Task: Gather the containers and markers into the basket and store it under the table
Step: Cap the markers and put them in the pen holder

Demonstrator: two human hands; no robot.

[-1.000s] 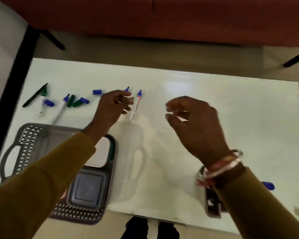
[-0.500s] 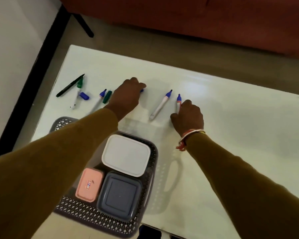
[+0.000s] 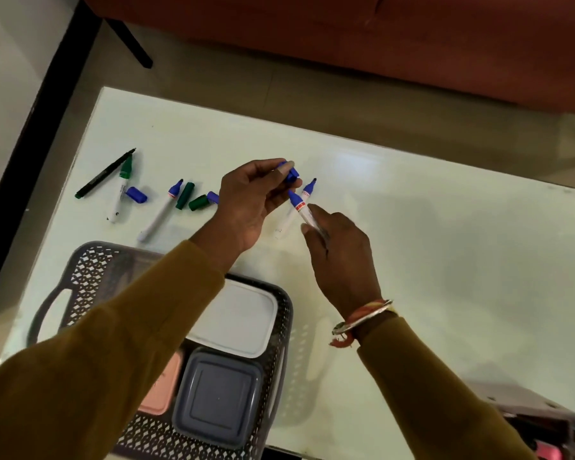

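My left hand (image 3: pixel 249 200) pinches a blue marker cap (image 3: pixel 289 171) above the table. My right hand (image 3: pixel 339 257) holds a white marker with a blue tip (image 3: pixel 299 207), the tip pointing up towards the cap. Another blue-tipped marker (image 3: pixel 292 210) lies on the table just behind it. The grey lattice basket (image 3: pixel 90 270) sits at the near left edge and holds a white container (image 3: pixel 239 320), a grey container (image 3: pixel 218 398) and a pink one (image 3: pixel 161 390). Further left lie a blue marker (image 3: pixel 161 210), a green marker (image 3: pixel 120 187), a black pen (image 3: pixel 105 172) and loose caps (image 3: pixel 136 194).
The white table (image 3: pixel 429 260) has open surface to the right of my hands. Green caps (image 3: pixel 193 201) lie beside my left wrist. A second dark container (image 3: pixel 545 429) shows at the bottom right corner. A red sofa (image 3: pixel 379 34) stands beyond the table.
Both hands have lifted off the table: the left now holds a blue cap, the right has picked up a blue-tipped marker and brought it towards the cap.
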